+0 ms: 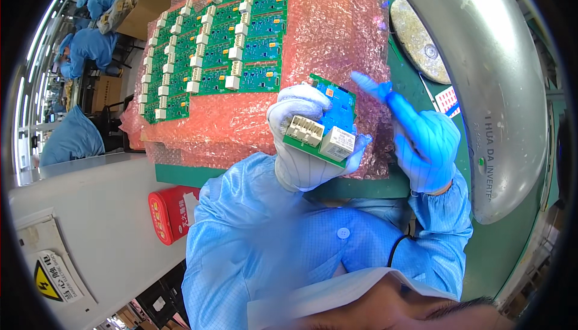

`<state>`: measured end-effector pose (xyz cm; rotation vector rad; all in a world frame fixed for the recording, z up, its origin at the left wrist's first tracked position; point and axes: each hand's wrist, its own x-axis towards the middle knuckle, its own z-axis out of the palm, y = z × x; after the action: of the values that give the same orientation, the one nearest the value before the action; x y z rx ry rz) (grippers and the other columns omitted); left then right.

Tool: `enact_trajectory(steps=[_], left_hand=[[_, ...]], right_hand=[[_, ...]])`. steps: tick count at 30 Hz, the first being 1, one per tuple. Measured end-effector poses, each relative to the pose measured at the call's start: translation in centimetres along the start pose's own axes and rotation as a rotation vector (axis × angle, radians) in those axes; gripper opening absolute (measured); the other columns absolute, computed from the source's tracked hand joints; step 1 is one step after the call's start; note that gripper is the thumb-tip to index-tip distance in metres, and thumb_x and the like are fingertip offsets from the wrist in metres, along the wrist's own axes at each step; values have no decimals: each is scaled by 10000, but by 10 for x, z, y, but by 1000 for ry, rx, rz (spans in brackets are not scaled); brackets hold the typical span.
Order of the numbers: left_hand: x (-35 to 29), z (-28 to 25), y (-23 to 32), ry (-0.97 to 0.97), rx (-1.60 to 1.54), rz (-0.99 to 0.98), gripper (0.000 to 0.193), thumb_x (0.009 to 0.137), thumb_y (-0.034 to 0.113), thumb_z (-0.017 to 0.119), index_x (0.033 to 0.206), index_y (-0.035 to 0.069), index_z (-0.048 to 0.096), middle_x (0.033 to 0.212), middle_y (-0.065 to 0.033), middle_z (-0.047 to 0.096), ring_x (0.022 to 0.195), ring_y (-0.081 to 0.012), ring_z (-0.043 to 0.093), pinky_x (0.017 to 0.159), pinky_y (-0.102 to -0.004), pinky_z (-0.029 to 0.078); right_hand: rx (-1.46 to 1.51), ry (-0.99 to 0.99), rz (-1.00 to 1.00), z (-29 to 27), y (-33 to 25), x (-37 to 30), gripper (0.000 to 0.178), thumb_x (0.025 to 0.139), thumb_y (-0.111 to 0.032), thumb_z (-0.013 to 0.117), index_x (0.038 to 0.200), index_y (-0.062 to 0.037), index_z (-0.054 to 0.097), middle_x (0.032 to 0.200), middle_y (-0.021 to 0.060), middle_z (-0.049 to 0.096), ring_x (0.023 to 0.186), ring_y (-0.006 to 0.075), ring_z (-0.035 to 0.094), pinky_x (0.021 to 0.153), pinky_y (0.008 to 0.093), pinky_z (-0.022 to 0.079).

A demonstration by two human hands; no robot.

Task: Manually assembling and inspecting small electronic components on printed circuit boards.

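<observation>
My left hand, in a white glove, is closed around a green circuit board and holds it tilted above pink bubble wrap. A white connector block and a white box-shaped relay sit along the board's near edge. Blue light falls across its upper part. Just right of the board is my right hand, gloved too, with the index finger stretched toward it and the other fingers partly bent. Nothing shows in that hand, and a gap separates it from the board. Several similar boards lie in rows on the bubble wrap.
A large silver lamp housing arches over the green bench at right. Near it lie a round speckled disc, a thin metal tool and a red-and-white label sheet. A red tin stands at lower left. Co-workers in blue sit far left.
</observation>
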<state>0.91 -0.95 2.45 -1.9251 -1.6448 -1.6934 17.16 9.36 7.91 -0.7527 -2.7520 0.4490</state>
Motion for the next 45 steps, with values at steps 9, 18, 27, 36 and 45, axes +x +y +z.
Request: enact_trajectory(steps=[9,18,27,36,45], left_hand=[[29,-9,9,201,-1212,-935,647,827,220,672,1360,128,318,1030,-157,564,922,-269,598,817,-422,526],[24,5,-7,192,-1360,-1301,285,921,448,518,992,177,573,1007,-69,632,934,-315,596,822,-495,474],[30,4,-4,299,-1510,-1446,382,947,475,467,976,108,566,964,-83,628,925,-288,601,771,-474,477],[14,9,-20,142,-1626,-1466,319,950,478,463,917,172,545,940,-42,586,897,-285,573,735,-432,462],[21,11,-10,44,-1637,-1473,348,965,456,431,937,134,558,923,-73,604,870,-293,603,748,-450,463]], right_hand=[[464,501,-146,33,35,-8,429,813,33,597,1234,-40,643,715,78,655,536,139,537,523,302,427],[1026,193,-38,40,55,-30,409,946,-25,485,1338,-99,574,1151,114,671,679,59,531,658,228,431],[986,329,-3,31,52,-26,300,841,3,625,1129,-46,691,732,52,589,622,129,527,547,308,389],[1072,394,-36,38,52,-23,307,821,-13,672,1126,-47,691,650,42,521,563,152,502,509,299,368],[835,284,-139,47,58,-27,308,822,15,664,1118,-63,697,642,37,525,537,139,494,481,293,358]])
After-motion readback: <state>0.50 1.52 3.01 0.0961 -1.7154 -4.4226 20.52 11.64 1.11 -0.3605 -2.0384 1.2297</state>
